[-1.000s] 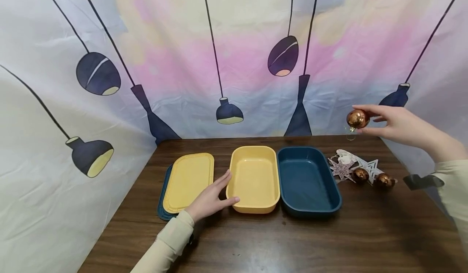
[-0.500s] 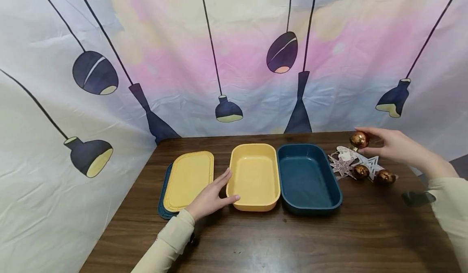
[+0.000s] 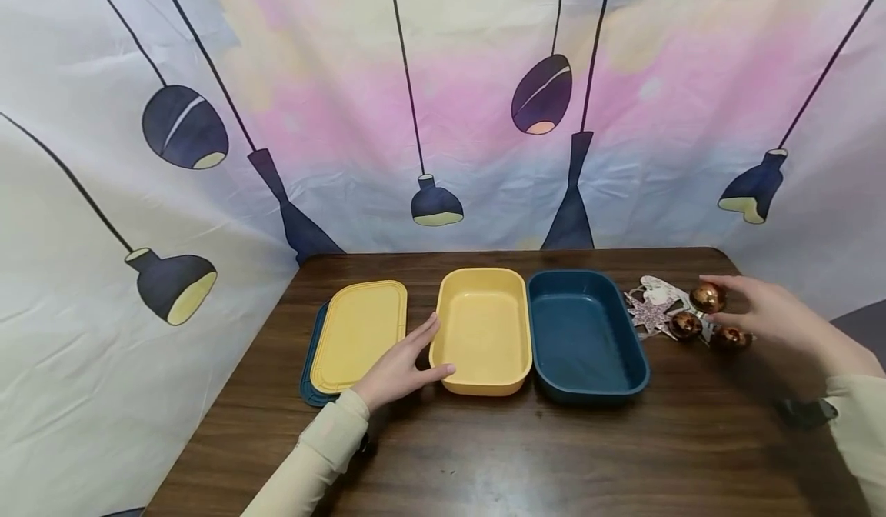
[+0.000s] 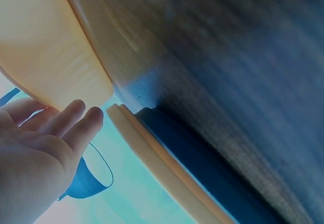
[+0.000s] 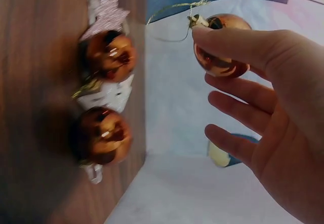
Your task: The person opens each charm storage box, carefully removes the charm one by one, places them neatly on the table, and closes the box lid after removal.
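Note:
My right hand (image 3: 775, 318) pinches a shiny copper Christmas bauble (image 3: 708, 298) between thumb and fingers. In the right wrist view the held bauble (image 5: 223, 46) has a gold cap and a thin gold loop, and stands apart from the table. Beneath it lie two more copper baubles, one (image 3: 685, 325) beside the other (image 3: 730, 338), with a pink glittery star (image 3: 649, 313) and white ornaments (image 3: 661, 292) partly hidden. My left hand (image 3: 401, 371) rests with fairly straight fingers at the left wall of the yellow box (image 3: 482, 382).
A dark blue box (image 3: 588, 340) stands against the yellow one, near the ornaments. At the left, a yellow lid (image 3: 360, 336) lies on a blue lid (image 3: 311, 378). The wooden table (image 3: 484, 455) ends at a fabric backdrop (image 3: 346, 117) printed with lamps.
My right hand has come down and slightly right with the bauble, from above the table's back edge to just over the other ornaments. The left hand has kept its place.

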Available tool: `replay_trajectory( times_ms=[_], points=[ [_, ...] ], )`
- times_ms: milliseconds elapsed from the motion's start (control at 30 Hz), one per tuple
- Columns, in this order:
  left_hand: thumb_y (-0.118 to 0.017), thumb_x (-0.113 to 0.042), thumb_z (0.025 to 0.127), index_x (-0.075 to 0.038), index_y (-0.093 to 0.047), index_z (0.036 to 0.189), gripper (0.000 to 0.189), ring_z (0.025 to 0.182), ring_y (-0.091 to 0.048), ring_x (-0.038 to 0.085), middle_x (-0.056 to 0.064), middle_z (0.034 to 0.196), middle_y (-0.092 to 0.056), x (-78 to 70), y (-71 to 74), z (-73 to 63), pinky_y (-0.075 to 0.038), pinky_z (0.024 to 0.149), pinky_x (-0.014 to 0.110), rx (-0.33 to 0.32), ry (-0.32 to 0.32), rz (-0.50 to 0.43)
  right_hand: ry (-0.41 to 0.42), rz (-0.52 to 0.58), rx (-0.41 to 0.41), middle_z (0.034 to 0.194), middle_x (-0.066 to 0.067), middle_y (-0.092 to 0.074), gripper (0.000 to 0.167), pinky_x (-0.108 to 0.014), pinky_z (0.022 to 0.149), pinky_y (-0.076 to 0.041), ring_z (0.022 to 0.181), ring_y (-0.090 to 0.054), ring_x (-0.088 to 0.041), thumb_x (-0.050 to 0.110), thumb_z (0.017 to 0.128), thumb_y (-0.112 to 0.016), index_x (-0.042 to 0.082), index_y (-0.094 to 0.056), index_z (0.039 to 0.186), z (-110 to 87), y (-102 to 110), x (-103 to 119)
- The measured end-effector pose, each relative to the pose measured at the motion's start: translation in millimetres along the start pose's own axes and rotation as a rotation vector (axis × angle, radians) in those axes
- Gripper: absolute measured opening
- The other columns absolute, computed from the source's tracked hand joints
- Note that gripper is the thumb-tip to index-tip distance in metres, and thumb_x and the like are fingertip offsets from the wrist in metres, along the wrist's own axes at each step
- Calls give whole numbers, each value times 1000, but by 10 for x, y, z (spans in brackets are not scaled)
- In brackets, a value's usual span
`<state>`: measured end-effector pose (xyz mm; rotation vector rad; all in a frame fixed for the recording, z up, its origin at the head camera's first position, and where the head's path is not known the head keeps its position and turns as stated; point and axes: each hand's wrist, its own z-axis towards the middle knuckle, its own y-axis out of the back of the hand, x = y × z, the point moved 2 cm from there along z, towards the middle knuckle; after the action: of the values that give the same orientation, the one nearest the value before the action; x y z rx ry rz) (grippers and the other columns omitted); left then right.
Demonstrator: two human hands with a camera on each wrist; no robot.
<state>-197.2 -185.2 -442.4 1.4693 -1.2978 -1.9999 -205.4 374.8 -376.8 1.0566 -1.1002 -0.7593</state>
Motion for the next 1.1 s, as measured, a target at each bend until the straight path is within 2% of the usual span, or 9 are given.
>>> replay_trajectory(
  times_ms=[100,200,333,433,667,900,1000,1100],
  points=[
    [-62,-69,89,-17,-24,161,97,151,-24,24,1,168,-17,18,-2,6,-30,116,49,-1,0,6,24,-32,-19,132,-38,-50,68,-71,88,-40,116,-47,-59,21,90,-78,-9,-48,142,-39,-78,-71],
    [-63,-68,89,-16,-25,161,96,150,-25,24,1,167,-17,30,11,0,-31,116,50,-12,-1,4,53,-60,-63,121,-32,-56,65,-67,84,-44,108,-54,-54,16,84,-82,-10,-53,136,-76,-160,-104],
    [-63,-68,89,-15,-26,161,97,150,-25,22,2,167,-18,26,26,-18,-30,116,50,-14,-1,-2,74,-91,-76,106,-22,-61,63,-55,73,-49,88,-61,-35,16,78,-87,-10,-58,128,-151,-259,-124],
    [-62,-68,89,-15,-26,161,97,150,-24,22,2,168,-17,25,8,-25,-30,117,50,3,0,-2,67,-103,-46,95,-13,-60,63,-45,65,-47,75,-55,-22,17,75,-88,-10,-59,124,-227,-333,-146],
    [-63,-69,89,-15,-27,161,97,150,-25,23,2,167,-19,18,-48,-19,-31,116,51,11,2,-14,46,-88,0,97,-18,-65,64,-52,71,-51,84,-63,-32,20,73,-89,-11,-61,122,-343,-466,-216],
    [-63,-69,89,-16,-25,161,97,151,-23,21,1,168,-17,19,-66,-6,-30,116,50,13,5,-14,12,-52,70,87,-1,-64,65,-35,62,-45,70,-51,-6,24,76,-87,-12,-61,123,-344,-513,-268],
    [-63,-69,88,-17,-26,161,97,151,-23,20,-1,168,-17,28,-51,-5,-30,117,49,8,16,-15,-6,-21,105,84,3,-61,66,-34,61,-43,69,-51,-6,24,78,-86,-12,-59,126,-325,-531,-254],
    [-63,-70,88,-18,-25,161,97,150,-23,20,-1,168,-17,30,-36,-3,-30,117,48,10,20,-12,-29,-15,139,85,0,-62,69,-36,61,-44,72,-53,-12,27,79,-85,-13,-57,128,-303,-530,-235]
  ],
)
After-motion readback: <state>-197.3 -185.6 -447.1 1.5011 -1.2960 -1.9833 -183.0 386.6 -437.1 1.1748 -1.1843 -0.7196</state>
